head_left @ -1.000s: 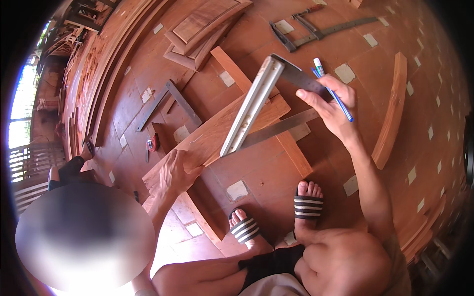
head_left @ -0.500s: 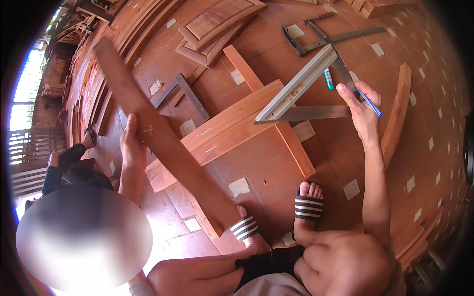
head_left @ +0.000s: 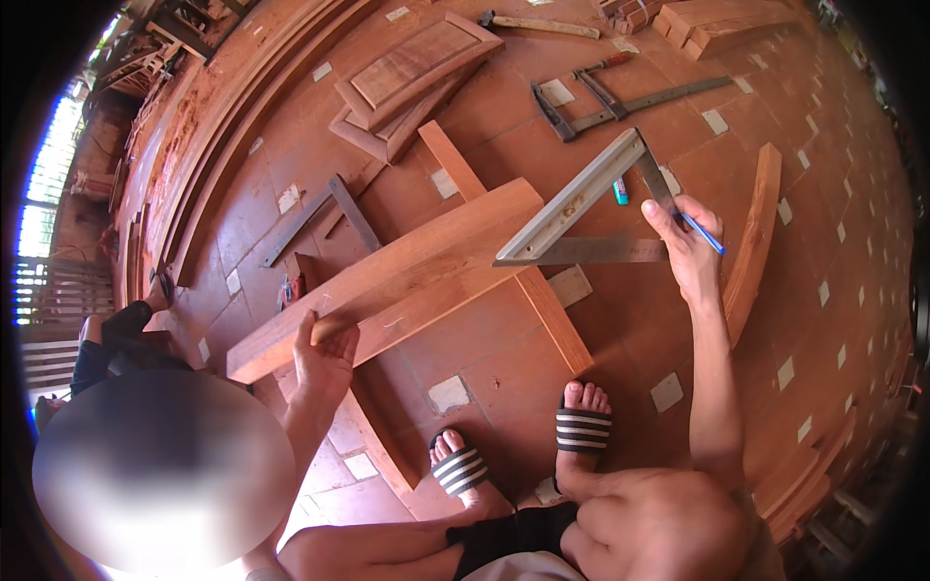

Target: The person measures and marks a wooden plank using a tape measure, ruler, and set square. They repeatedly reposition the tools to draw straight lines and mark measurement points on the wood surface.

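My left hand [head_left: 327, 363] is closed on the near lower edge of a reddish-brown wooden plank [head_left: 407, 261], thumb and curled fingers gripping it. The plank slants up to the right, over another board [head_left: 436, 315] that it partly hides. In my right hand [head_left: 693, 252] is a triangular metal square [head_left: 576, 198] with a thick silver edge and flat blades. A blue pen [head_left: 702, 234] sits between the same fingers. The square's pointed corner is beside the plank's right part; I cannot tell whether they touch. Crosswise wooden strips [head_left: 554, 320] lie under the boards.
Behind lie panelled wooden boards [head_left: 412, 73], a bar clamp [head_left: 620, 107], a hammer [head_left: 542, 24] and an L-shaped square [head_left: 354, 213]. A curved wooden piece [head_left: 756, 242] rests at right, a green tube [head_left: 620, 191] near the square. Another person's leg [head_left: 126, 324] shows at left.
My left hand has swung the plank from a steep downward slant to one rising rightward, above the other board. The square and pen stay in my right hand, slightly lower and further left.
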The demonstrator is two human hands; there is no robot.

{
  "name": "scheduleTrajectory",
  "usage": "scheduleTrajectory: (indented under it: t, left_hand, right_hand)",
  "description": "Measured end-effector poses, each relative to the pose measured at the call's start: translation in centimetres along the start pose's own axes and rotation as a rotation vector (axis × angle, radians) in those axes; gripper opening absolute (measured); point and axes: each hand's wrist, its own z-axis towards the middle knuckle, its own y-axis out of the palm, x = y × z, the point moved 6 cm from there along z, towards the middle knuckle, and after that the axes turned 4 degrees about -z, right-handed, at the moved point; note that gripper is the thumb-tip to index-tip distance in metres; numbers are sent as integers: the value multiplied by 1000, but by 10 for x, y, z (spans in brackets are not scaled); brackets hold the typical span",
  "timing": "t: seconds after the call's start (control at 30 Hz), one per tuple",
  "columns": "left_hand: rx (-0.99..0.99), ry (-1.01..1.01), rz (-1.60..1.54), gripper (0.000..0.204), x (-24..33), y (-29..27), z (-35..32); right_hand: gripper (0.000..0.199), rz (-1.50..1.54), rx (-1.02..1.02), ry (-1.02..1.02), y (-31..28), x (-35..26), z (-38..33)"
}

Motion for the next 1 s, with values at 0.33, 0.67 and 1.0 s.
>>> scheduleTrajectory:
  t: [0.33,0.67,1.0]
  left_hand:
    - [25,-237,114,73,-39,-14,-7]
    - [-314,400,1364,32,26,101,-50]
    - [-801,724,1602,50,-23,203,-1]
  right_hand:
    - [46,-45,-44,129,9,21,-10]
    - [26,243,-356,285,120,4,-80]
    - [22,214,-510,310,192,-5,-126]
